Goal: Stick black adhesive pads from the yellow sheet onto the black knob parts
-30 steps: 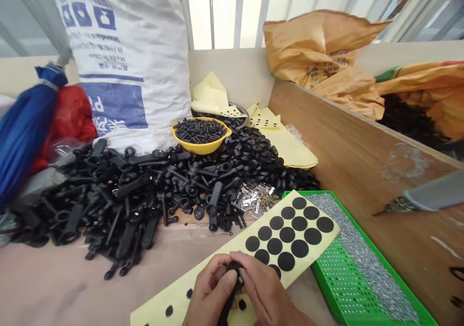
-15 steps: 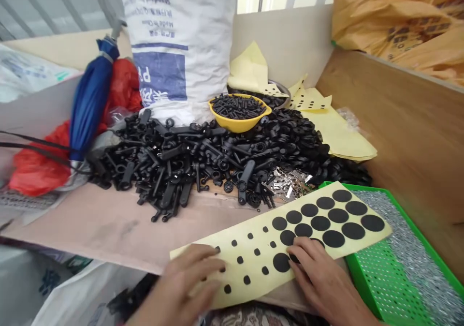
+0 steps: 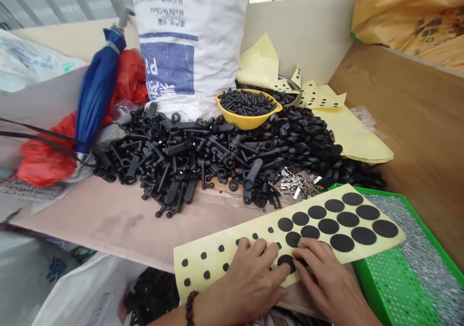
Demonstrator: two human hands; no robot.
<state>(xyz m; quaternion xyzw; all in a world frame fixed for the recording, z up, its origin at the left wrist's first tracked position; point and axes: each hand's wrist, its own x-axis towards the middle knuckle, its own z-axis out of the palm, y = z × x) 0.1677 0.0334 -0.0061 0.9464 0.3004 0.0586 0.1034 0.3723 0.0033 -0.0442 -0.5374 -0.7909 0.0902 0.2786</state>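
Observation:
A pale yellow sticker sheet (image 3: 197,258) lies slanted across the front of the table, with rows of large black round stickers (image 3: 328,226) on its right and small black dots on its left. My left hand (image 3: 250,277) is closed on the lower middle of the sheet, fingers curled, one fingertip at the edge of a round sticker (image 3: 285,262). Beside it my right hand (image 3: 322,273) pinches another black round sticker, mostly covered by the fingers. The two hands almost meet. A beaded bracelet circles my left wrist.
Behind the sheet spreads a heap of black plastic parts (image 3: 177,147), with a yellow bowl (image 3: 248,120) of small black pieces and metal clips (image 3: 297,183). A green basket (image 3: 377,268) holding silvery bits stands right. More yellow sheets (image 3: 362,137), a white sack (image 3: 210,36) and a blue umbrella (image 3: 96,89) lie farther back.
My left hand has moved right, from the sheet's left end to beside my right hand, and its fingers have curled. The right hand keeps its place on the sheet. The view has shifted slightly.

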